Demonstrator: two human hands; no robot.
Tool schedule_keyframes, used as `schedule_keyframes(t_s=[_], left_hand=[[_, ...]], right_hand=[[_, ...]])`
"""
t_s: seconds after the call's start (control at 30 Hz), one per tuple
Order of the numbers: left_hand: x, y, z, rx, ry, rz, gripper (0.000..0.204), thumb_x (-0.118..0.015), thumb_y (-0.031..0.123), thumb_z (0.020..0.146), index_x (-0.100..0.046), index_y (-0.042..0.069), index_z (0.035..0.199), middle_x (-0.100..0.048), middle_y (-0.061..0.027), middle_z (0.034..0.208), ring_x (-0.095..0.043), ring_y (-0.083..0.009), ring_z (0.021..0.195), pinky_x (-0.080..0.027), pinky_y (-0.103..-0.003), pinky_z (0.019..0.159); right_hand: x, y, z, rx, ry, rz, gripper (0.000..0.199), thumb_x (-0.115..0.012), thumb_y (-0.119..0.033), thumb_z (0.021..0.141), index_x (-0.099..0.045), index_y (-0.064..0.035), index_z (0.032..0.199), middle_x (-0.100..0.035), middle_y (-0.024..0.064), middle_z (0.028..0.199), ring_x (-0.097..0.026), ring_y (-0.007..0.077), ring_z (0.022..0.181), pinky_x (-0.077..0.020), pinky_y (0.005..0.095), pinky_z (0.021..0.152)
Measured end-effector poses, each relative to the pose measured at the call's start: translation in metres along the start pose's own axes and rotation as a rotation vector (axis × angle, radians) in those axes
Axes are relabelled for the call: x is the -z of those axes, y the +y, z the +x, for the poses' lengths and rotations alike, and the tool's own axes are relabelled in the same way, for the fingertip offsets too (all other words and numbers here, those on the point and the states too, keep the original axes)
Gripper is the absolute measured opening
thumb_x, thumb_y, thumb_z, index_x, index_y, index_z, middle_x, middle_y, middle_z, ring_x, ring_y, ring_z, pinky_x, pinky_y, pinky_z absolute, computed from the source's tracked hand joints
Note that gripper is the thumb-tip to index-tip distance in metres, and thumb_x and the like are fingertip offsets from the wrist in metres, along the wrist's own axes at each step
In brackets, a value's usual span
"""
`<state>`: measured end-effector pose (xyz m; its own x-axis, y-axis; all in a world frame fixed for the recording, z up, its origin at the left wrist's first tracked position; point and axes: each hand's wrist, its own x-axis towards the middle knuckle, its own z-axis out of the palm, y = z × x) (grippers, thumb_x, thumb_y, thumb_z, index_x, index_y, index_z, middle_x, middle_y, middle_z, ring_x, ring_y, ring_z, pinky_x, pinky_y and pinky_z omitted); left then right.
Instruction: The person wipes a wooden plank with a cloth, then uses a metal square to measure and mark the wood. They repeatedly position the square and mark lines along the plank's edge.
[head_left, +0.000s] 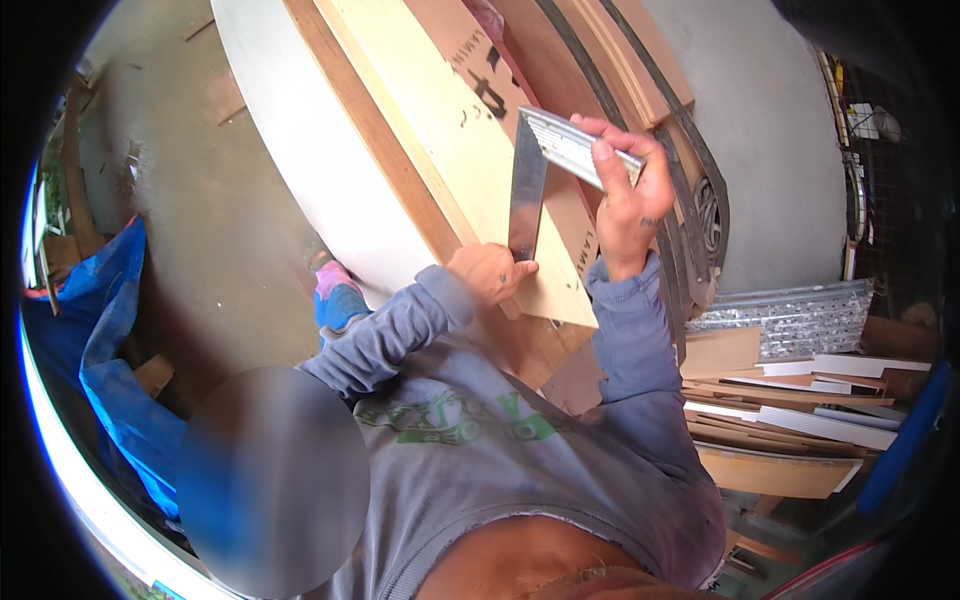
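A metal try square is in front of me, with a wide dark steel blade and a silvery ridged stock. My right hand grips the stock, thumb on its upper face and fingers along its far side. At the blade's near end is my left hand, closed, its thumb and fingers at the blade tip above the board. Beneath the square lies a long pale wooden board. I cannot tell whether the blade rests on the wood or is held just over it.
Left of the board runs a white panel. Stacked sheets and dark strips lie to its right. Wood offcuts and metal profiles are piled at lower right. A blue tarp hangs at left, near a multicoloured clad foot.
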<state>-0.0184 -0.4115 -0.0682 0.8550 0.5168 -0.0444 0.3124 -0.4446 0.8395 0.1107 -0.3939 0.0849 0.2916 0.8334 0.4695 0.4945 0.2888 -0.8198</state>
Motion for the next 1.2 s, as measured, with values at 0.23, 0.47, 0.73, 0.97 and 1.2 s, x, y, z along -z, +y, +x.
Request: schedule_keyframes(t_s=[0.23, 0.47, 0.73, 0.97, 1.2], left_hand=[[0.063, -0.029, 0.025, -0.034, 0.020, -0.004, 0.058, -0.053, 0.047, 0.102, -0.063, -0.004, 0.076, -0.066, -0.0252, 0.076, -0.067, -0.0421, 0.071, -0.053, -0.049, 0.061], [0.090, -0.016, 0.019, -0.259, 0.108, 0.103, 0.047, -0.056, 0.044, 0.100, -0.065, 0.004, 0.076, -0.066, -0.0170, 0.075, -0.068, -0.0374, 0.070, -0.053, -0.046, 0.057], [0.087, -0.006, 0.065, -1.294, 0.599, 0.355, 0.034, -0.058, 0.036, 0.096, -0.064, 0.007, 0.113, -0.061, -0.0107, 0.118, -0.050, -0.0291, 0.129, -0.040, -0.055, 0.106], [0.058, -0.006, 0.084, -1.244, 0.638, 0.480, 0.048, -0.054, 0.047, 0.099, -0.064, 0.003, 0.114, -0.064, -0.0114, 0.112, -0.061, -0.0256, 0.112, -0.044, -0.038, 0.095], [0.067, -0.007, 0.093, -1.124, 0.676, 0.457, 0.054, -0.060, 0.050, 0.091, -0.067, -0.003, 0.093, -0.069, -0.0163, 0.099, -0.065, -0.0306, 0.103, -0.044, -0.041, 0.094]], right_hand=[[-0.033, -0.006, 0.053, 0.075, 0.056, 0.105, 0.013, -0.060, 0.001, 0.097, -0.052, 0.0033, 0.107, -0.069, 0.0269, 0.112, -0.067, 0.0348, 0.111, -0.0529, 0.0456, 0.099], [-0.024, -0.042, 0.071, 0.106, 0.083, 0.003, 0.014, -0.059, 0.004, 0.096, -0.051, 0.0040, 0.107, -0.069, 0.0289, 0.110, -0.067, 0.0376, 0.110, -0.0546, 0.0488, 0.097], [-0.020, -0.032, 0.070, 0.045, 0.060, 0.005, 0.013, -0.059, 0.004, 0.096, -0.052, 0.0038, 0.108, -0.069, 0.0283, 0.108, -0.068, 0.0357, 0.109, -0.0556, 0.0450, 0.095], [-0.017, -0.025, 0.058, -0.033, 0.064, -0.046, 0.011, -0.060, 0.002, 0.096, -0.054, 0.0050, 0.104, -0.067, 0.0339, 0.105, -0.068, 0.0445, 0.106, -0.0564, 0.0541, 0.094], [-0.024, -0.014, 0.065, 0.062, 0.021, 0.016, 0.014, -0.062, 0.004, 0.095, -0.052, 0.0050, 0.105, -0.071, 0.0259, 0.106, -0.070, 0.0325, 0.106, -0.0550, 0.0422, 0.095]])
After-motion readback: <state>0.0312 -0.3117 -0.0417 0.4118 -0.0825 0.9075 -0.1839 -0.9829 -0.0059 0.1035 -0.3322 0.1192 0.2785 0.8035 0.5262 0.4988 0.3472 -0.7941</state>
